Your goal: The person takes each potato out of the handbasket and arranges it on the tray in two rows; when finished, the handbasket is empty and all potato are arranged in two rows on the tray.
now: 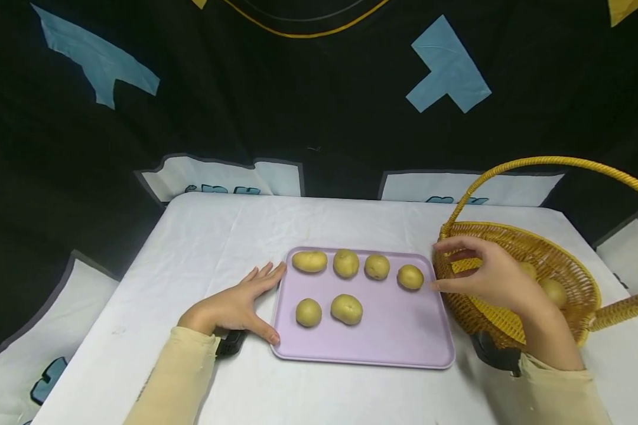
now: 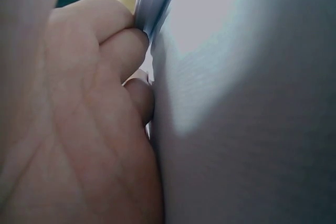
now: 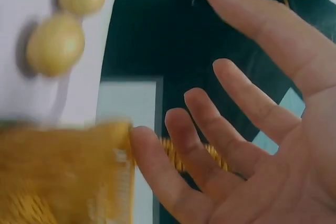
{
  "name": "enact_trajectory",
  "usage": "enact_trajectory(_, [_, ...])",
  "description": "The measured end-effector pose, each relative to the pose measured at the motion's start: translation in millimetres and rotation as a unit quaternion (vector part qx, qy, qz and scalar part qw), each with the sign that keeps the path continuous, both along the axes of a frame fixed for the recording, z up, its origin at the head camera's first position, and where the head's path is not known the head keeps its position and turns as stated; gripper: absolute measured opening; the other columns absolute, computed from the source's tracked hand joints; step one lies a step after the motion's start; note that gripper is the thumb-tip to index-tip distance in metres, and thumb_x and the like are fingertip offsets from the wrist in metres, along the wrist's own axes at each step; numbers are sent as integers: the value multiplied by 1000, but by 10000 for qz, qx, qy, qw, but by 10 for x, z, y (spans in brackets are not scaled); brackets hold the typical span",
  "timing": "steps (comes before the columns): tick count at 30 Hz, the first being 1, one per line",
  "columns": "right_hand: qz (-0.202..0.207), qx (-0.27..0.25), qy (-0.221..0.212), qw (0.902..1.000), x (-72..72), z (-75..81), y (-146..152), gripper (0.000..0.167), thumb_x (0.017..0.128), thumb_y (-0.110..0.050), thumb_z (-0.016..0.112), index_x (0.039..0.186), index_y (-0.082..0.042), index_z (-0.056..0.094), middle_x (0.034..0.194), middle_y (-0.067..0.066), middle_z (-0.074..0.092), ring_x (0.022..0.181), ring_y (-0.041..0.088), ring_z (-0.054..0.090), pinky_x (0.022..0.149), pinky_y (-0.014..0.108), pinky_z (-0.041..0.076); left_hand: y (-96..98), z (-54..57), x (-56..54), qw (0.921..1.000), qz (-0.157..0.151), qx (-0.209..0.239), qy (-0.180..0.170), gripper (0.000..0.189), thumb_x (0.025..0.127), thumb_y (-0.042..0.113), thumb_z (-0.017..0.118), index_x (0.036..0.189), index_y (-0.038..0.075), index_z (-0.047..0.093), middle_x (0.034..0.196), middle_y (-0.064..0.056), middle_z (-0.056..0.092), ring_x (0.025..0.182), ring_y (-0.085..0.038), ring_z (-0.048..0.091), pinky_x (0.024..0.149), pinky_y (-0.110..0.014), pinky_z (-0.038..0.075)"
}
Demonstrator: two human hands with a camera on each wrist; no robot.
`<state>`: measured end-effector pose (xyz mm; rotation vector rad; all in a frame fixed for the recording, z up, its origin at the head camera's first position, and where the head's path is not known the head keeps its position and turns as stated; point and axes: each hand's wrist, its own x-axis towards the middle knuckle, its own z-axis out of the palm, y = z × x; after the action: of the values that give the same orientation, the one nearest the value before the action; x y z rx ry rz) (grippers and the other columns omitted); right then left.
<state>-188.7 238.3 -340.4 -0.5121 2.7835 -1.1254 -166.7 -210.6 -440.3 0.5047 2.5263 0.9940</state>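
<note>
A lilac tray (image 1: 393,339) lies on the white table with several potatoes (image 1: 347,309) on it, in a back row and a front pair. At the tray's left edge rests my left hand (image 1: 239,304), fingers spread and thumb touching the near corner. The left wrist view shows its palm (image 2: 89,119) close against the table. My right hand (image 1: 486,274) hovers over the left rim of a yellow wicker basket (image 1: 579,268), beside the tray's right edge. In the right wrist view its fingers (image 3: 244,95) are apart and loosely bent, holding nothing. More potatoes (image 1: 554,292) lie inside the basket, partly hidden by that hand.
The basket's tall arched handle (image 1: 553,160) rises above the right side of the table. White cloth covers the table (image 1: 228,236). Behind it hangs a black cloth (image 1: 298,106) with blue and yellow patches. A dark device (image 1: 231,343) sits at the left wrist.
</note>
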Motion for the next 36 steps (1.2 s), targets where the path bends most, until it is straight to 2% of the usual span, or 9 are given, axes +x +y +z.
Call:
enact_trajectory(6, [41, 826, -394, 9958, -161, 137, 281, 69, 75, -40, 90, 131, -11, 63, 133, 16, 58, 120, 36, 52, 92, 54, 52, 3, -15, 6, 10000, -22, 29, 72, 138, 55, 51, 96, 163, 21, 15, 168, -12, 2, 150, -44, -9, 114, -69, 2])
enact_trajectory(12, [638, 1442, -546, 9860, -330, 193, 556, 69, 74, -35, 91, 131, -8, 64, 134, 18, 57, 118, 38, 53, 96, 59, 47, 7, -19, 8, 10000, 0, 85, 25, 138, 55, 49, 96, 163, 23, 15, 168, -12, 1, 149, -45, -9, 112, -71, 1])
enact_trajectory(16, [725, 1651, -853, 9799, -427, 207, 724, 70, 75, -34, 90, 133, -7, 62, 135, 20, 55, 119, 43, 52, 97, 61, 46, 10, -23, 6, 10000, -7, 80, 50, 138, 54, 49, 96, 163, 23, 15, 168, -12, 1, 149, -45, -9, 112, -71, 1])
enact_trajectory(22, [612, 1780, -1340, 9729, -555, 169, 932, 77, 74, -31, 91, 135, 1, 58, 135, 28, 52, 119, 51, 51, 94, 61, 48, 8, -28, 8, 9999, -6, 89, 73, 138, 54, 49, 96, 163, 22, 16, 168, -13, 2, 149, -45, -9, 113, -70, 1])
enact_trajectory(27, [495, 1942, -1600, 9666, -624, 89, 1055, 77, 73, -25, 91, 134, 6, 57, 131, 32, 50, 116, 49, 50, 95, 65, 45, 6, -23, 15, 9999, 14, 109, 28, 138, 55, 48, 97, 163, 23, 16, 168, -12, 1, 149, -45, -9, 112, -71, 1])
enact_trajectory(32, [285, 2245, -1668, 9597, -679, 49, 1132, 78, 69, -24, 93, 132, 7, 57, 128, 35, 49, 113, 50, 48, 96, 72, 39, 7, -15, 14, 9999, 31, 118, 9, 138, 54, 48, 97, 163, 24, 16, 168, -12, 1, 149, -44, -9, 112, -71, 1])
enact_trajectory(36, [59, 2249, -2021, 9532, -714, 40, 1168, 79, 70, -21, 93, 132, 9, 54, 129, 37, 45, 111, 49, 48, 97, 71, 39, 14, -14, 8, 9999, 47, 102, -12, 139, 53, 51, 96, 163, 24, 16, 168, -10, 1, 150, -42, -9, 113, -71, 1])
